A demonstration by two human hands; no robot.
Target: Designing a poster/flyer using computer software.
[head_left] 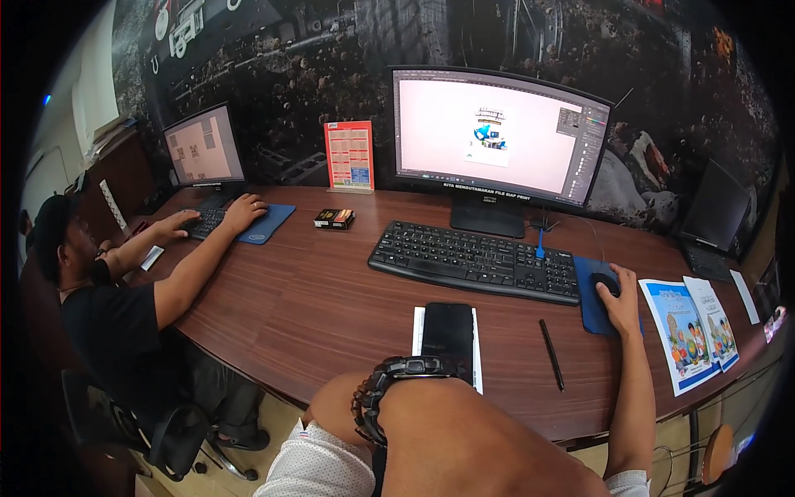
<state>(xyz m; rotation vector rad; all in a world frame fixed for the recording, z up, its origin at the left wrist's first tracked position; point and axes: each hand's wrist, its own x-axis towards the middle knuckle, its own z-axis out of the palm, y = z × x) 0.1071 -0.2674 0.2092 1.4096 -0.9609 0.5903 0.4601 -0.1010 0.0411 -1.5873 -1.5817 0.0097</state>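
Observation:
My right hand [623, 302] rests over a black computer mouse [607, 283], fingers curled around it, on a blue mouse pad [591, 311]. Bent back toward me, my left hand [476, 427] fills the lower middle, very close. Its fingers are out of sight. A black watch [421, 367] and a dark beaded bracelet [369, 406] circle that wrist. Just beyond the watch lies a black phone [448, 331] on white paper [418, 335]. The black keyboard [472, 258] is left of the mouse, below a lit monitor [497, 132] displaying a small blue-and-yellow design in an editing window.
A black pen [551, 354] lies between phone and mouse pad. Illustrated booklets [679, 335] are at the right, near a dark laptop [716, 207]. A red calendar [350, 156] and small box [334, 219] stand leftward. At far left, another person [116, 306] types at a second monitor [204, 145].

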